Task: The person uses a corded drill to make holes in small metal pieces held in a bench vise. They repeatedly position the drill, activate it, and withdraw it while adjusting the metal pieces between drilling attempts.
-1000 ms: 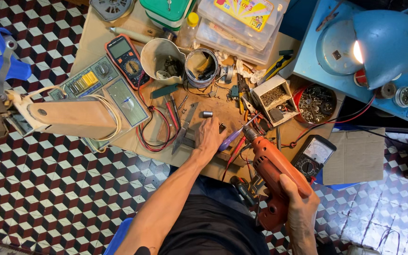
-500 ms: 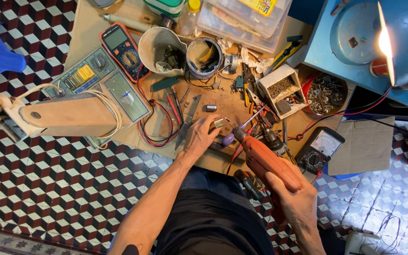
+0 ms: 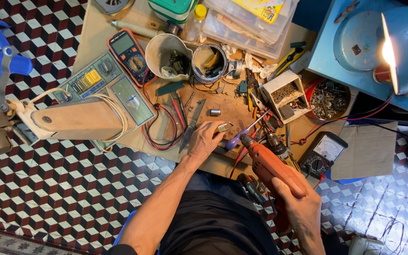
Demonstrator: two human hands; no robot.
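Likely heavy and rigid, orange drill (image 3: 272,167) is gripped by right hand (image 3: 298,205) at its handle; beside drill's nose, left hand (image 3: 206,139) fingers pinch small metal piece (image 3: 222,127).

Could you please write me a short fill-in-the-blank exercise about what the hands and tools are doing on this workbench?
1. The right hand grips an orange power ____.
2. The left hand pinches a small metal piece against the ____ workbench.
3. The purple-handled screwdriver lies just to the ____ of the left hand.
4. The lamp at the bench's right is switched ____.

Missing words: drill; wooden; right; on
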